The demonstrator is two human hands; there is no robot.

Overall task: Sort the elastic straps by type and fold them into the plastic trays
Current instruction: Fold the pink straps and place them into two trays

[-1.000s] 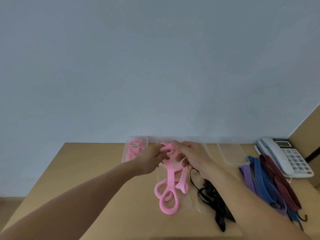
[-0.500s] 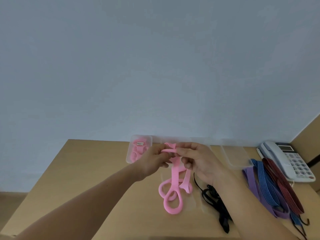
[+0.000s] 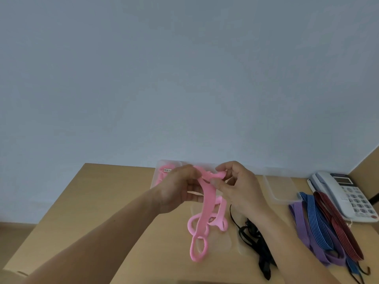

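DESK, CENTRE OF FRAME: My left hand (image 3: 176,191) and right hand (image 3: 243,190) hold a pink strap (image 3: 206,198) above the wooden table (image 3: 102,201). The fingers of both hands are curled, pinching its upper end. The rest hangs down, its looped end low in the middle. A clear tray (image 3: 158,171) holding pink straps sits just behind my left hand. Black straps (image 3: 251,236) lie beneath my right wrist. Purple straps (image 3: 301,224), blue striped straps (image 3: 316,220) and red striped straps (image 3: 337,222) lie at lower right, beside a telephone (image 3: 344,193).

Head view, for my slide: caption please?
Left hand and right hand pinch a pink strap above the desk; striped straps lie at right.
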